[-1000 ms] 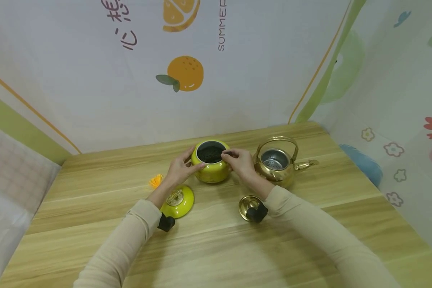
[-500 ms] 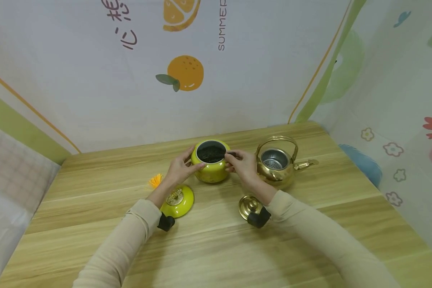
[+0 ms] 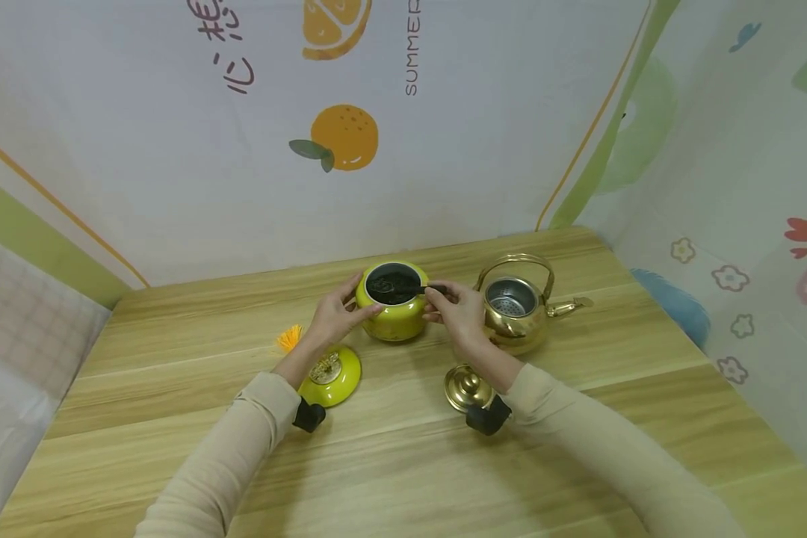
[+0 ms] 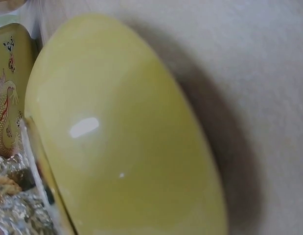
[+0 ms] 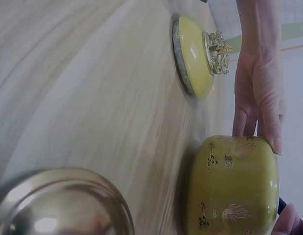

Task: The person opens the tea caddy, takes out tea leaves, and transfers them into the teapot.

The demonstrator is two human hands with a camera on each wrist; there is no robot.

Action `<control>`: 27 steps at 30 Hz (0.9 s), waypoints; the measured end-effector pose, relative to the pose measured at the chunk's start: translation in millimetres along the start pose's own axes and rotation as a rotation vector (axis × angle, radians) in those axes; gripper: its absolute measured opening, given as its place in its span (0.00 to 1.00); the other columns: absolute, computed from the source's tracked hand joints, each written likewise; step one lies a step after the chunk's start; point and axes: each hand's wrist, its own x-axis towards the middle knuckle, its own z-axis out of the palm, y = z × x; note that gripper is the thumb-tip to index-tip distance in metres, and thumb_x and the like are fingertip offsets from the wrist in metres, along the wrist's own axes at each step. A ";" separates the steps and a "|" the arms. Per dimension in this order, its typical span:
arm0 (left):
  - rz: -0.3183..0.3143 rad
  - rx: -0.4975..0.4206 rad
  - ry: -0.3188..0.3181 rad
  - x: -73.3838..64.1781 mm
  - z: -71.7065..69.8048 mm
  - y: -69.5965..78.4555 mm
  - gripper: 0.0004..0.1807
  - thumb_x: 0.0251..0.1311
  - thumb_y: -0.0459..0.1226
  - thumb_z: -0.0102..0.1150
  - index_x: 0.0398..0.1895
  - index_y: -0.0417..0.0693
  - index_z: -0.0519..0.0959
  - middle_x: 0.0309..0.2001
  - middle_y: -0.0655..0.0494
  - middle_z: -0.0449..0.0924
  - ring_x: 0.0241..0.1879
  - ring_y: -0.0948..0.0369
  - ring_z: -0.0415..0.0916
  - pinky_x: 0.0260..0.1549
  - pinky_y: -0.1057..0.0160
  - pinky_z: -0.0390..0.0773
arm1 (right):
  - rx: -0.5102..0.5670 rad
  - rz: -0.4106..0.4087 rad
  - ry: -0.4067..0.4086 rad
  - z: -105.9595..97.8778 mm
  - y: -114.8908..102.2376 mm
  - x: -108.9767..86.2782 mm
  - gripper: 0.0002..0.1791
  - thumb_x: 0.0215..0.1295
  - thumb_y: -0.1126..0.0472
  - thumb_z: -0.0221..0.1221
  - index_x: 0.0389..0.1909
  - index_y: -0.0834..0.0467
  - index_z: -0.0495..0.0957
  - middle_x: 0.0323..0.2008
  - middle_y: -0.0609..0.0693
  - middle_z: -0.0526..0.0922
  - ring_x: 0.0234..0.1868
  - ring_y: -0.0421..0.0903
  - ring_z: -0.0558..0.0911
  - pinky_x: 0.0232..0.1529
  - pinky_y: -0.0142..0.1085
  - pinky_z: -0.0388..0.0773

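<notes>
A yellow jar with painted figures stands on the table, and dark leaf-like bits fill its inside. My left hand grips its left side, thumb over the front near the rim. In the right wrist view that hand lies on the jar. My right hand pinches the handle of a black scoop, which reaches over the right rim into the jar; its tip is lost among the dark contents. Just right of this hand is a gold kettle with a strainer in its open mouth.
The jar's yellow lid lies beneath my left wrist, its orange tassel to the left. The kettle's gold lid sits beneath my right wrist. A printed cloth hangs behind the wooden table.
My right hand has drawn slightly right, away from the jar's mouth, and more of the black scoop shows across the rim. My left hand stays on the jar.
</notes>
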 end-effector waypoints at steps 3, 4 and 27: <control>-0.003 0.008 -0.001 -0.1 -0.1 -0.2 0.44 0.56 0.40 0.65 0.73 0.48 0.53 0.73 0.52 0.50 0.69 0.51 0.55 0.61 0.59 0.68 | 0.009 -0.031 -0.001 -1.0 -1.4 -2.1 0.15 0.63 0.68 0.59 0.48 0.72 0.77 0.28 0.54 0.80 0.25 0.40 0.80 0.30 0.32 0.83; -0.005 0.011 -0.002 0.0 -0.2 -0.4 0.44 0.56 0.41 0.65 0.73 0.49 0.52 0.73 0.52 0.50 0.69 0.51 0.55 0.61 0.59 0.68 | 0.016 -0.042 0.000 -1.3 -2.3 -3.1 0.15 0.62 0.68 0.59 0.48 0.72 0.76 0.28 0.55 0.79 0.25 0.40 0.81 0.30 0.32 0.84; 0.009 0.075 0.049 -5.1 -1.8 3.4 0.45 0.56 0.45 0.65 0.73 0.48 0.52 0.73 0.50 0.50 0.71 0.52 0.51 0.67 0.56 0.59 | 0.102 -0.218 -0.012 -43.6 -49.1 -40.2 0.12 0.62 0.68 0.59 0.44 0.71 0.77 0.23 0.48 0.80 0.26 0.39 0.81 0.31 0.32 0.84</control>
